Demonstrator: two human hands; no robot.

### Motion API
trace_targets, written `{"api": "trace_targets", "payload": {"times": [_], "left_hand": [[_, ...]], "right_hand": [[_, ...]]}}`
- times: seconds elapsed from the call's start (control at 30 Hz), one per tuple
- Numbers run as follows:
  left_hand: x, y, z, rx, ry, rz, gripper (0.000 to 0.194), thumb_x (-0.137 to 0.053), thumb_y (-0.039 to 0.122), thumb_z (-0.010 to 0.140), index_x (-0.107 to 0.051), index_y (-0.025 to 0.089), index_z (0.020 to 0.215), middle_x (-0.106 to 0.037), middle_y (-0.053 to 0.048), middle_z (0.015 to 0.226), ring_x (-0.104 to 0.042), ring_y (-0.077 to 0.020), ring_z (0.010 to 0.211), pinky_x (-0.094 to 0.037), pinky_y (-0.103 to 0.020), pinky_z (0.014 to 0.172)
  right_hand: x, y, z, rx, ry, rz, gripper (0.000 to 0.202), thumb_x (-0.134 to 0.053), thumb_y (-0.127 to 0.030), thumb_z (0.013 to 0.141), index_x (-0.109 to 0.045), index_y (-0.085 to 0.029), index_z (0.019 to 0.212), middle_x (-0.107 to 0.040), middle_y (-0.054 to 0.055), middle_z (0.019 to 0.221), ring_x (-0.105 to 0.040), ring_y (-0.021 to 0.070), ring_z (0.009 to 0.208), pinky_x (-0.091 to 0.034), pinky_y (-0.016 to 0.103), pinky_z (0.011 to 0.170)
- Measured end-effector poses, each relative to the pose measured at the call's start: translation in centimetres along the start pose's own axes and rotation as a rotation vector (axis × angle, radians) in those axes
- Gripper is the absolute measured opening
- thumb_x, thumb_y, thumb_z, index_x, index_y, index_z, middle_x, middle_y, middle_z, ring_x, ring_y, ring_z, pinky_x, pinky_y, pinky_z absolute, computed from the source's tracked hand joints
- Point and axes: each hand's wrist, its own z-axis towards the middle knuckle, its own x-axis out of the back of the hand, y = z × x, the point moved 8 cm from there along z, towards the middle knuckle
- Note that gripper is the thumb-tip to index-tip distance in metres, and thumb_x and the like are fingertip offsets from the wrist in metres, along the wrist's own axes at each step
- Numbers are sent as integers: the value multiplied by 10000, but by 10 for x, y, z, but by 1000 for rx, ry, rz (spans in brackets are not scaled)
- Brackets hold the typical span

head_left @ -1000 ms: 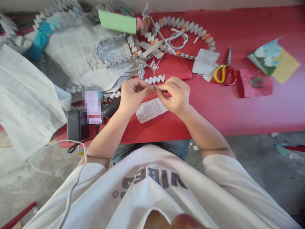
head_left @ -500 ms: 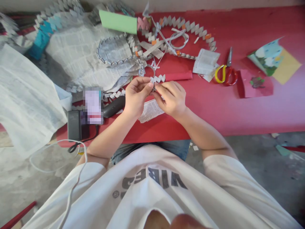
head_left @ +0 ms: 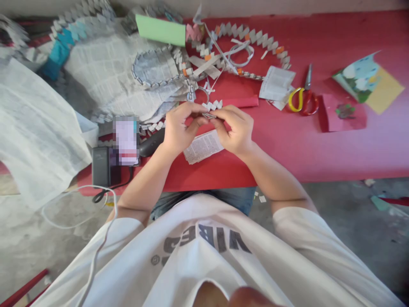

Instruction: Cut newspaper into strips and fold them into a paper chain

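Newspaper (head_left: 105, 68) covers part of the red table (head_left: 319, 157) on the left, with a phone (head_left: 125, 136) just in front. Next comes the left hand (head_left: 179, 128), its thumb and forefinger pinching one end of a small folded paper piece (head_left: 209, 115). That piece sits between both hands, above some printed slips (head_left: 204, 147); its folds are too small to read. A short zigzag chain (head_left: 213, 105) lies just beyond the fingertips; whether it joins the piece cannot be told. The right hand (head_left: 237, 128) pinches the other end. Good handling here probably means light, even pressure from both sides, edges aligned and creases crisp, so the paper neither slips nor tears. Farther right, scissors (head_left: 302, 98) lie well apart.
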Motion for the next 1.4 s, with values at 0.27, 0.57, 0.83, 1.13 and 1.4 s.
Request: {"api": "trace_targets", "payload": {"times": [0.27,0.57,0.83,1.13,1.4], "left_hand": [[0,9,-2,-124,-36,114,266,-679,530,1056,-759,280,1093,-768,-59,997,-744,-221,917,-620,-404,887],[-2,13,-3,-120,-20,112,252,-696,506,1031,-743,268,966,-719,-35,864,-689,-191,794,-600,-396,807],[0,20,-5,-113,9,103,159,-694,401,1040,-746,268,968,-761,-34,863,-686,-178,755,-567,-366,717],[-4,18,-7,-87,-86,161,109,-673,263,975,-687,249,867,-746,-7,790,-691,-175,713,-556,-346,686],[-18,20,-9,120,-285,-190,149,-667,196,979,-629,229,839,-737,12,686,-724,-164,608,-546,-294,587]], "right_hand": [[-5,11,2,-42,-103,25,355,-523,-479,1124,-770,-249,1231,-786,85,1066,-764,223,972,-634,400,900],[-3,11,5,-71,-157,29,339,-539,-453,1112,-801,-240,1147,-790,79,998,-757,214,902,-619,379,844],[0,5,7,-49,-134,19,307,-568,-469,1085,-780,-247,1084,-784,63,946,-696,188,783,-572,364,752],[-13,5,2,83,-341,-150,446,-505,-583,1078,-640,-225,849,-615,17,756,-538,150,652,-419,322,640],[-12,-11,9,26,-316,104,549,-538,-464,1097,-479,-223,607,-392,-39,545,-324,100,509,-272,322,544]]}}
